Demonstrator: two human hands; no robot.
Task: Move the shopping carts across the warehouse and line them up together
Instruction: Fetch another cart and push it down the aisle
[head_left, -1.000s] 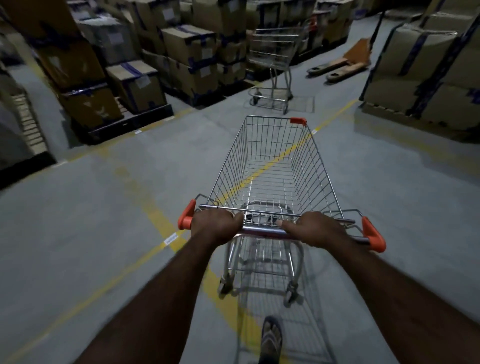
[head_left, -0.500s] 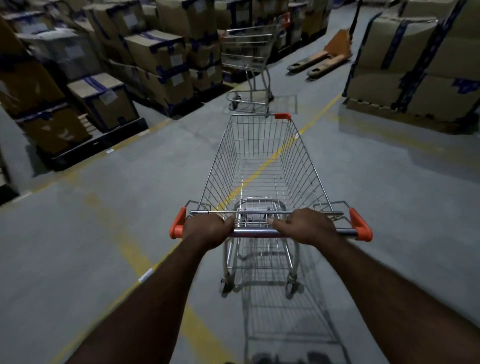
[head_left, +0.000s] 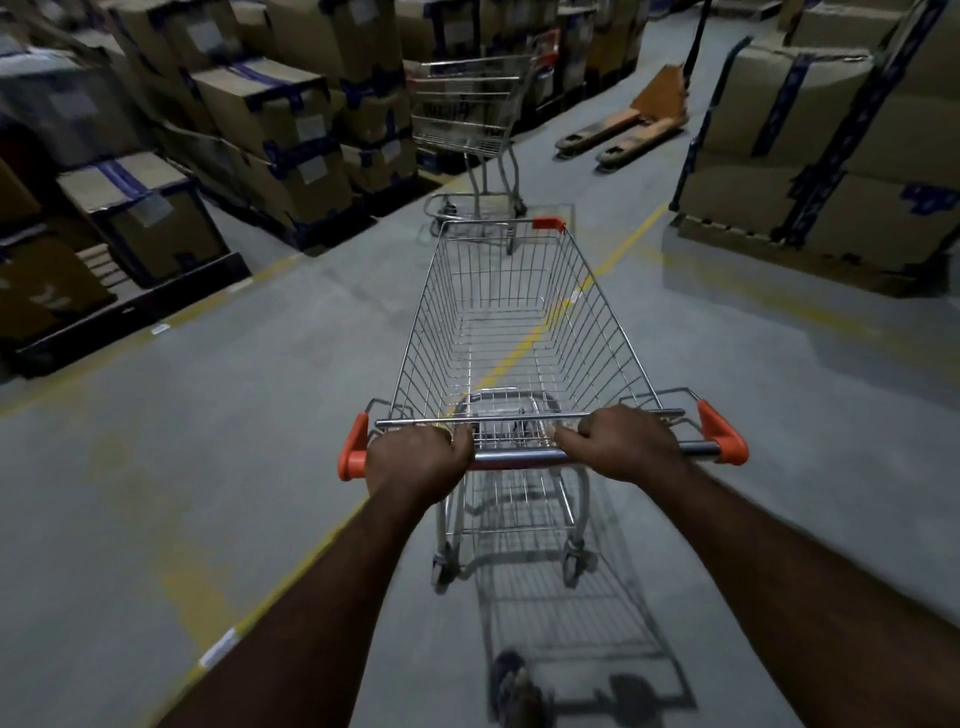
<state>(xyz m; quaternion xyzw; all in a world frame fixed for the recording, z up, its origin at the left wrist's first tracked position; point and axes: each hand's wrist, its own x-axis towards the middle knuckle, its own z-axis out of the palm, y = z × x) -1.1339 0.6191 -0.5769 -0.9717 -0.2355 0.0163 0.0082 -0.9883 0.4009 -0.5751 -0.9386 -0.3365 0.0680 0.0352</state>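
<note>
— Where is the nearer cart (head_left: 434, 332) seen?

— It is seen at the centre of the frame, standing on the grey floor (head_left: 208, 441), with its wire basket pointed towards the top of the picture. A yellow line (head_left: 618, 249) is seen through the wires.

— How is it held?

— Its handle bar (head_left: 519, 457) is gripped at lower centre. The left hand (head_left: 418, 460) is wrapped round the bar beside the left orange end cap, and the right hand (head_left: 623, 444) is clamped on it towards the right cap.

— And the second cart (head_left: 467, 104)?

— It is found at upper centre, just beyond the nearer cart's front rim. Whether the two touch cannot be told.

— What else is shown?

— Stacked cardboard boxes (head_left: 270, 119) are ranged along the upper left, wrapped boxes (head_left: 831, 156) are piled at the upper right, and a pallet jack (head_left: 628, 124) is parked between them.
</note>
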